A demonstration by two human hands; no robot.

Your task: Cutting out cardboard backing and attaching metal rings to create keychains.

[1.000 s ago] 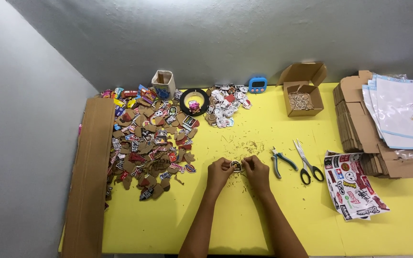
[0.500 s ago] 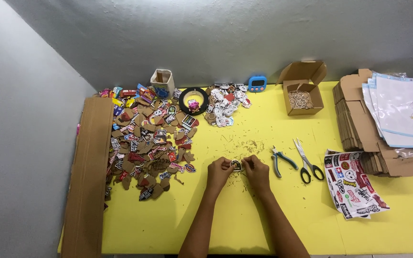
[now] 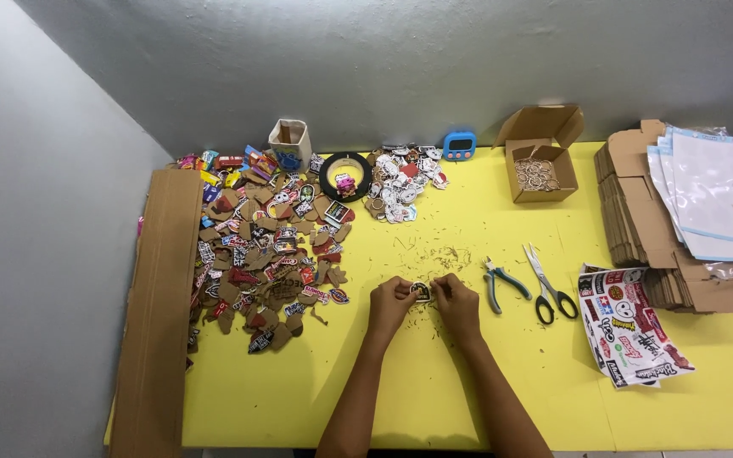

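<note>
head view looks straight down on a yellow table (image 3: 434, 390) pushed against a grey wall. the left hand (image 3: 390, 305) and right hand (image 3: 456, 304) meet near the table's middle, fingertips of both pinching a small cut-out sticker piece (image 3: 421, 291) held between them just above the tabletop; the other fingers are curled in, not spread. both forearms come up from the near edge, close together.

just beyond the hands lies a scatter of fine scraps (image 3: 434, 254). to the right, near the right hand but apart from it, lie blue-handled pliers (image 3: 500, 282) and then black-handled scissors (image 3: 546, 286), side by side. farther right a printed sticker sheet (image 3: 629, 326) lies near the table's right part, with a stack of flat cardboard (image 3: 646, 220) and white sheets (image 3: 714, 199) behind it, reaching the right edge.

to the left, a wide heap of cardboard-backed cut-outs (image 3: 256, 246) fills the left third, its nearest pieces close to the left hand. a long cardboard strip (image 3: 159, 305) runs along the left edge. at the far edge stand a small paper cup (image 3: 289, 144), a black ring (image 3: 345, 175), a blue timer (image 3: 460, 145) and an open box of metal rings (image 3: 538, 165).

bare yellow surface lies on both sides of the forearms, down to the near edge.
</note>
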